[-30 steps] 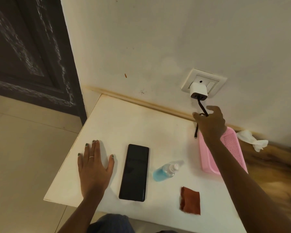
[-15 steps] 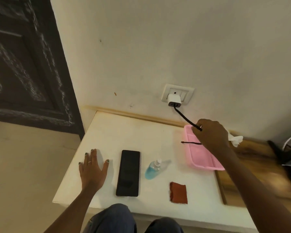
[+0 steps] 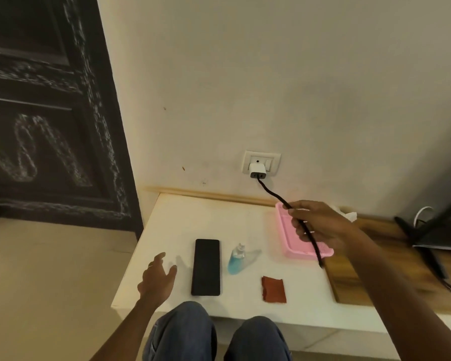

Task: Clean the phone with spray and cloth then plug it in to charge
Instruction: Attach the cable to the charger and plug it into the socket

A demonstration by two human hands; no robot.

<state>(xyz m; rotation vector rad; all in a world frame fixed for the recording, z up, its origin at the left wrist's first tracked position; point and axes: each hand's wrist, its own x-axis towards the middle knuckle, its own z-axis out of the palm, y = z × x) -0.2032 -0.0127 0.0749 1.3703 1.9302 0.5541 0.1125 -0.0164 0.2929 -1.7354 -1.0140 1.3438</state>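
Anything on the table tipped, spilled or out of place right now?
The spray bottle lies on its side between the phone and the red cloth; no spill shows. A crumpled white tissue sits behind the pink tray.

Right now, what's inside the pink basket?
The pink basket looks empty where its floor shows. The right hand, holding the black cable, covers the rest, so anything under it is hidden.

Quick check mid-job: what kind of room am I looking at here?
Probably a room in a home: a low white table against a painted wall, a wall socket with a charger plugged in, and a dark panelled door beside it.
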